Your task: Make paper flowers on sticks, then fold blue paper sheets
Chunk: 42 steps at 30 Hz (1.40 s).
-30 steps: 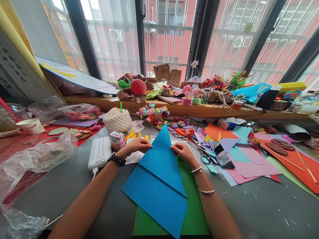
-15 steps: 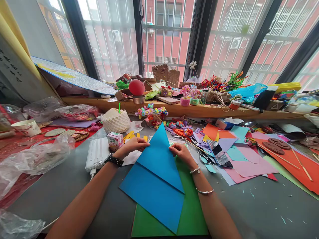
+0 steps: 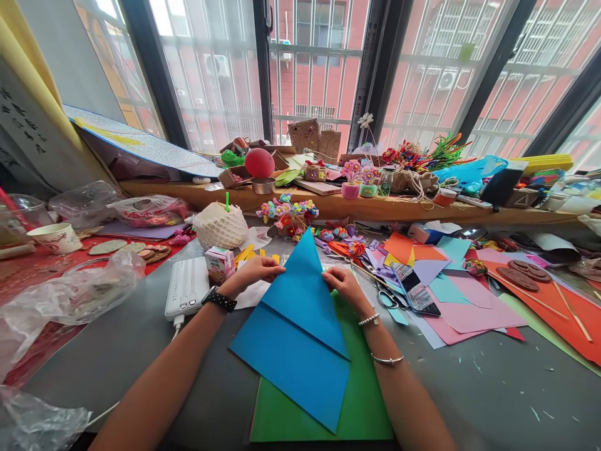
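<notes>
A sheet of blue paper (image 3: 295, 338), folded so that a triangular flap lies over its lower part, is held tilted with its point away from me. My left hand (image 3: 260, 273) pinches the left edge near the top between thumb and fingers. On the opposite edge, my right hand (image 3: 345, 287) has a similar pinch at about the same height. Beneath the blue paper lies a green sheet or pad (image 3: 282, 413), partly covered by it. A watch (image 3: 220, 299) is on the left wrist, and bracelets are on the right.
Left of my hands are a white power bank (image 3: 186, 287) with a cable and a small drink carton (image 3: 219, 265). To the right lie scissors (image 3: 389, 298), a phone (image 3: 416, 289) and coloured paper sheets (image 3: 464, 307). Crafts crowd the wooden sill (image 3: 282, 204).
The view has shifted slightly, so everything sits a little further right. Both hands keep their pinch on the blue paper, whose fold looks the same.
</notes>
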Each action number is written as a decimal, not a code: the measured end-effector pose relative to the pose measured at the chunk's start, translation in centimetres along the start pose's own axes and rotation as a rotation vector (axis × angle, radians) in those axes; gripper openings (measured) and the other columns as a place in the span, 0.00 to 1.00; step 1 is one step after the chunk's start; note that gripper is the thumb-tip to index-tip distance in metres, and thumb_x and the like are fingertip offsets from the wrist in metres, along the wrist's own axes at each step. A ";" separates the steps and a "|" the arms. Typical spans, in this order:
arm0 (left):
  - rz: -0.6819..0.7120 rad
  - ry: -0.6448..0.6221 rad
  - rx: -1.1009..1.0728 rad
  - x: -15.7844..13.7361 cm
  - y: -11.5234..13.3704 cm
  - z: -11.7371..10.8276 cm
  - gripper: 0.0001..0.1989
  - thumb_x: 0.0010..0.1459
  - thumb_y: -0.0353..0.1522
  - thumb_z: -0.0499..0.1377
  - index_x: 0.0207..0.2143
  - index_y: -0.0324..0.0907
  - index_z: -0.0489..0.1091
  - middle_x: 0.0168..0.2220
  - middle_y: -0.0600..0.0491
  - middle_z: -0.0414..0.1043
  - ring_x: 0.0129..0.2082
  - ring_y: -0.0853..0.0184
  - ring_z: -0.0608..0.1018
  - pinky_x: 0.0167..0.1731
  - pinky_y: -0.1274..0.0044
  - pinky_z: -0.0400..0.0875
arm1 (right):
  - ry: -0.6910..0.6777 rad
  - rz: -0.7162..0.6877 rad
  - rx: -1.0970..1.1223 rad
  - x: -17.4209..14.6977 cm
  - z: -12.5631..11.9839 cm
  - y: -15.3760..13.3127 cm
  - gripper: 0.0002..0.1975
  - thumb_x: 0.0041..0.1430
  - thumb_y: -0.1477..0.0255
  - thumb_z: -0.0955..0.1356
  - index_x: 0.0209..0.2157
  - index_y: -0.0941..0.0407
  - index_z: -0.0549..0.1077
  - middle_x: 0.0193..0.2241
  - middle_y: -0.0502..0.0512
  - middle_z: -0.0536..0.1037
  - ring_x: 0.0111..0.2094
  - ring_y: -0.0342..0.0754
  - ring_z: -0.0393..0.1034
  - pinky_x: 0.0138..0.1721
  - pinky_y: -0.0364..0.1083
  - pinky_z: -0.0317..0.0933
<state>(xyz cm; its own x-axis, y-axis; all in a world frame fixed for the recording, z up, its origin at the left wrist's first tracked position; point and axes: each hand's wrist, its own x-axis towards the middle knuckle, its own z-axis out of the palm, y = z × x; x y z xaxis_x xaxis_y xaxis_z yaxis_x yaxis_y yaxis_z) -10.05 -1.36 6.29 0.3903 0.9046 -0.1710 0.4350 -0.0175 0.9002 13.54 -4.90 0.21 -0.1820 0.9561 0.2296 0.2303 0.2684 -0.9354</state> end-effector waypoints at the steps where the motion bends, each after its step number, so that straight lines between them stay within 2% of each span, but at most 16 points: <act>1: -0.003 0.008 -0.008 0.0 0.0 0.0 0.22 0.34 0.46 0.63 0.24 0.37 0.68 0.20 0.58 0.64 0.23 0.73 0.67 0.25 0.81 0.62 | -0.018 0.011 0.006 0.0 0.0 0.0 0.15 0.48 0.58 0.63 0.21 0.56 0.65 0.17 0.47 0.65 0.20 0.41 0.61 0.23 0.40 0.57; 5: 0.002 0.031 -0.027 0.0 0.1 -0.1 0.22 0.32 0.46 0.63 0.24 0.37 0.68 0.20 0.58 0.65 0.24 0.71 0.68 0.26 0.80 0.64 | -0.066 0.031 -0.008 -0.2 -0.2 -0.2 0.15 0.48 0.58 0.64 0.22 0.56 0.65 0.17 0.47 0.66 0.20 0.42 0.62 0.23 0.41 0.58; 9: 0.005 0.037 -0.042 0.2 -0.1 -0.1 0.23 0.32 0.47 0.63 0.25 0.37 0.69 0.22 0.56 0.67 0.26 0.69 0.70 0.29 0.78 0.65 | -0.019 0.023 -0.022 -0.2 -0.2 -0.4 0.15 0.48 0.58 0.64 0.22 0.56 0.65 0.17 0.47 0.65 0.20 0.42 0.62 0.23 0.41 0.58; 15: 0.029 0.048 -0.087 0.2 -0.2 -0.2 0.21 0.34 0.45 0.63 0.25 0.36 0.68 0.23 0.57 0.67 0.26 0.71 0.69 0.29 0.79 0.64 | -0.087 0.007 -0.009 -0.3 -0.5 -0.6 0.15 0.47 0.59 0.64 0.21 0.56 0.64 0.18 0.46 0.63 0.21 0.41 0.59 0.23 0.40 0.55; 24: 0.023 0.047 -0.090 0.1 -0.1 -0.2 0.21 0.35 0.44 0.63 0.26 0.36 0.68 0.24 0.56 0.67 0.26 0.71 0.69 0.29 0.79 0.65 | -0.085 0.030 0.007 -0.2 -0.6 -0.4 0.15 0.48 0.59 0.63 0.20 0.56 0.63 0.17 0.45 0.61 0.20 0.41 0.58 0.22 0.40 0.54; 28: -0.017 0.010 -0.056 0.2 -0.3 -0.3 0.20 0.34 0.44 0.63 0.24 0.36 0.67 0.21 0.57 0.65 0.23 0.73 0.68 0.26 0.81 0.64 | 0.011 0.012 -0.017 0.0 -0.7 0.3 0.16 0.48 0.59 0.63 0.18 0.57 0.62 0.15 0.46 0.62 0.18 0.40 0.58 0.21 0.40 0.54; 32: -0.081 -0.038 -0.013 0.4 -0.6 -0.4 0.20 0.33 0.44 0.64 0.23 0.36 0.67 0.19 0.57 0.65 0.21 0.74 0.68 0.24 0.82 0.63 | 0.183 0.020 -0.025 0.2 -1.0 1.0 0.16 0.49 0.59 0.62 0.20 0.57 0.65 0.16 0.48 0.67 0.18 0.41 0.61 0.20 0.41 0.56; 35: -0.147 -0.061 -0.001 0.5 -0.8 -0.1 0.21 0.31 0.43 0.65 0.22 0.35 0.68 0.18 0.57 0.65 0.20 0.74 0.68 0.23 0.81 0.63 | 0.251 -0.060 -0.143 0.2 -1.0 1.0 0.13 0.48 0.61 0.64 0.26 0.58 0.69 0.23 0.52 0.72 0.25 0.44 0.66 0.26 0.43 0.61; 38: -0.176 -0.052 0.005 0.6 -1.2 0.3 0.21 0.29 0.43 0.65 0.22 0.35 0.69 0.18 0.56 0.66 0.20 0.73 0.69 0.22 0.81 0.63 | 0.148 -0.168 -0.295 0.0 -0.9 0.6 0.12 0.49 0.65 0.65 0.33 0.57 0.71 0.34 0.55 0.74 0.37 0.47 0.68 0.38 0.46 0.61; 42: -0.184 -0.082 0.001 1.1 -1.9 0.5 0.20 0.28 0.41 0.66 0.21 0.35 0.70 0.18 0.56 0.67 0.20 0.73 0.69 0.22 0.81 0.64 | -0.009 -0.257 -0.459 -0.3 -0.6 0.4 0.15 0.49 0.67 0.67 0.41 0.54 0.71 0.43 0.57 0.71 0.48 0.50 0.61 0.49 0.50 0.54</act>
<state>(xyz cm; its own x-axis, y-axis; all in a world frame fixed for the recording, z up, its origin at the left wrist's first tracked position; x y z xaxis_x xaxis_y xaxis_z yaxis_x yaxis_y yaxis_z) -10.04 -0.58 4.18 0.3686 0.8551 -0.3646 0.5057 0.1446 0.8505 14.31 -4.99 -0.09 -0.2953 0.8520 0.4323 0.5720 0.5201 -0.6343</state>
